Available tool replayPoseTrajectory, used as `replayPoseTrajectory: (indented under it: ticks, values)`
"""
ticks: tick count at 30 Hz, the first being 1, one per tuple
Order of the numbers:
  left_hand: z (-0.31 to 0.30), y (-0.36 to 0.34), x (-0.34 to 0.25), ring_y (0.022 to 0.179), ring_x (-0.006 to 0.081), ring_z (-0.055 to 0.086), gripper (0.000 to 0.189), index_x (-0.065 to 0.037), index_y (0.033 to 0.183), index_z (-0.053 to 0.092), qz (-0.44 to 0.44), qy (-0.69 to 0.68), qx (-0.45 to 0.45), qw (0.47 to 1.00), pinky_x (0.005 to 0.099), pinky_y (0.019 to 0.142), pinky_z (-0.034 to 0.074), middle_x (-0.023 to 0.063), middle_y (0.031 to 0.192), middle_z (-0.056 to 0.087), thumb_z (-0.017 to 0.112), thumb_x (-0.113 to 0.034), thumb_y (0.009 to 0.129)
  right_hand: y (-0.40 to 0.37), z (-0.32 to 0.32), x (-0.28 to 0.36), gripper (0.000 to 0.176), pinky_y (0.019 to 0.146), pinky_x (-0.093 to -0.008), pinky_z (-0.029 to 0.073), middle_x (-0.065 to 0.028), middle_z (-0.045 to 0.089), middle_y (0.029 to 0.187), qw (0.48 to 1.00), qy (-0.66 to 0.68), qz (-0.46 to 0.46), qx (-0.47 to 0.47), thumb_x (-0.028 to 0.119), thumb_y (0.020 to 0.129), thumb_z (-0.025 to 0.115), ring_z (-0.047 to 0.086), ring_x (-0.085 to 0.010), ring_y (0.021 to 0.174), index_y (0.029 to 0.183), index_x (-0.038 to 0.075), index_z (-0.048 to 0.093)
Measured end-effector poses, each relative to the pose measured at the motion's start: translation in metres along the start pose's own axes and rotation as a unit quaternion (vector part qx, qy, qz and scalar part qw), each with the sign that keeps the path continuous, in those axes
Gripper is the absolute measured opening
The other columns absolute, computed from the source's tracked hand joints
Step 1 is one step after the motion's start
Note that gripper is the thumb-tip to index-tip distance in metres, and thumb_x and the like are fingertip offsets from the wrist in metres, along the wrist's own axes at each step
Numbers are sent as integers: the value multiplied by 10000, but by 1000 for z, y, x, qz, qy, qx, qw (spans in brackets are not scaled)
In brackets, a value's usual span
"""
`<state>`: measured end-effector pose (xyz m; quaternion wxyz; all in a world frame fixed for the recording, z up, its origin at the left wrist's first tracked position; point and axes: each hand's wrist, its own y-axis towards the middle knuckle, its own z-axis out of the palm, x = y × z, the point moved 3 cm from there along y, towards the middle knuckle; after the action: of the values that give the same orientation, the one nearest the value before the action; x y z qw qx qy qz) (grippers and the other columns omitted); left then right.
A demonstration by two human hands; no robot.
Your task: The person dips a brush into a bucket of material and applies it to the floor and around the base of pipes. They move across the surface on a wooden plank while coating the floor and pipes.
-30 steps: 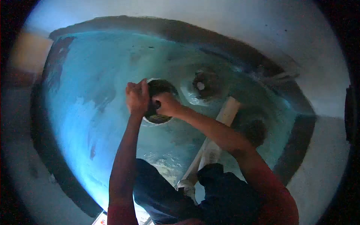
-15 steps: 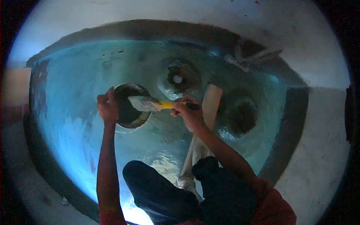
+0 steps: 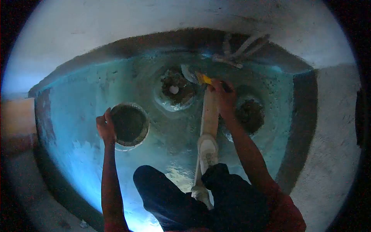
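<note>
My left hand (image 3: pixel 106 127) is closed on the left rim of a round bucket (image 3: pixel 146 136) with dark grey, wet-looking contents. My right hand (image 3: pixel 225 96) grips the yellow handle of a broad brush (image 3: pixel 190 74), whose pale, coated end meets the upper right edge of a raised round mound (image 3: pixel 170 104). That mound has a rough dark centre with a pale round spot in it. Under my right forearm lies a long pale plank (image 3: pixel 210 112), with my shoe (image 3: pixel 208 149) resting on it.
A second round mound (image 3: pixel 250 116) with a dark centre stands right of the plank. Grey-green wet coating covers the floor (image 3: pixel 89 116), bordered by a dark band (image 3: pixel 135 44) along pale walls. Pale strip-like pieces (image 3: pixel 241 50) cross at the back right.
My right hand has carried the brush from over the bucket up and right to the mound. My left hand stays on the bucket rim. The view has shifted somewhat.
</note>
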<state>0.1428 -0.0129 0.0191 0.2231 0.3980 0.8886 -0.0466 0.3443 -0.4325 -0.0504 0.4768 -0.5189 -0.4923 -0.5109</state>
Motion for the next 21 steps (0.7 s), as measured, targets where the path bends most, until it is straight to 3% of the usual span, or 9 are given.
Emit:
replayPoseTrajectory:
  ticks: [2, 5, 8, 11, 13, 15, 17, 20, 21]
  values:
    - [2, -1, 2, 761, 211, 535, 267, -104, 1018, 691, -4, -14, 1, 1000, 340, 732, 427, 101, 839, 555, 552, -305, 909, 14, 17, 3, 121, 600, -266, 499, -34, 623, 773, 977, 165, 138, 0, 101, 779, 685, 588, -133, 651, 840, 36, 604]
    - [3, -2, 5, 766, 227, 538, 275, -103, 1023, 688, 9, -45, -9, 999, 358, 730, 425, 106, 844, 556, 542, -309, 914, 26, 21, -21, 114, 559, -259, 495, -42, 619, 746, 979, 174, 92, 58, 64, 760, 694, 580, -120, 606, 815, 42, 596]
    - [2, -2, 11, 749, 229, 528, 280, -106, 1033, 684, 30, -11, -18, 999, 368, 712, 423, 106, 827, 551, 530, -309, 918, 19, -4, -23, 117, 535, -260, 488, -41, 605, 693, 989, 32, 136, 36, 66, 759, 692, 578, -112, 605, 809, 49, 588]
    - [3, -3, 30, 729, 222, 519, 279, -115, 1045, 681, 20, -14, -17, 1000, 367, 693, 422, 102, 805, 545, 523, -307, 919, 20, -26, -23, 141, 524, -256, 482, -38, 597, 664, 986, 47, 87, 132, 91, 746, 709, 580, -116, 603, 811, 51, 591]
    - [0, -5, 31, 733, 216, 525, 278, -128, 1058, 680, 45, 13, -15, 999, 364, 691, 427, 98, 799, 547, 520, -307, 918, 22, -19, -35, 157, 540, -260, 483, -32, 602, 668, 976, 153, 141, 69, 99, 741, 713, 581, -123, 602, 830, 43, 597]
    - [-1, -7, 29, 729, 219, 528, 277, -136, 1060, 680, 10, 8, -9, 1000, 368, 695, 431, 96, 807, 553, 519, -311, 917, 24, -14, -32, 177, 567, -268, 487, -30, 607, 678, 991, 51, 118, 44, 106, 736, 718, 585, -129, 612, 852, 35, 603]
    - [-1, -8, 27, 723, 220, 529, 276, -139, 1058, 681, -10, -20, -11, 1000, 371, 696, 434, 92, 808, 554, 521, -313, 915, 28, 7, 30, 201, 605, -279, 493, -32, 613, 695, 965, -258, 8, 55, 113, 733, 723, 592, -132, 634, 875, 28, 609]
    - [2, -7, 25, 716, 217, 529, 275, -137, 1054, 680, -25, -76, -16, 997, 370, 692, 436, 87, 803, 547, 525, -317, 914, 52, 42, 6, 227, 668, -290, 496, -43, 627, 746, 961, -199, -128, 145, 119, 731, 729, 606, -133, 701, 898, 22, 608]
    - [1, -6, 21, 714, 217, 529, 277, -137, 1055, 679, -33, -85, -14, 996, 369, 691, 436, 88, 802, 546, 525, -319, 915, 56, 53, 12, 225, 678, -291, 495, -45, 627, 771, 964, -171, -130, 154, 120, 732, 729, 603, -131, 728, 895, 25, 608]
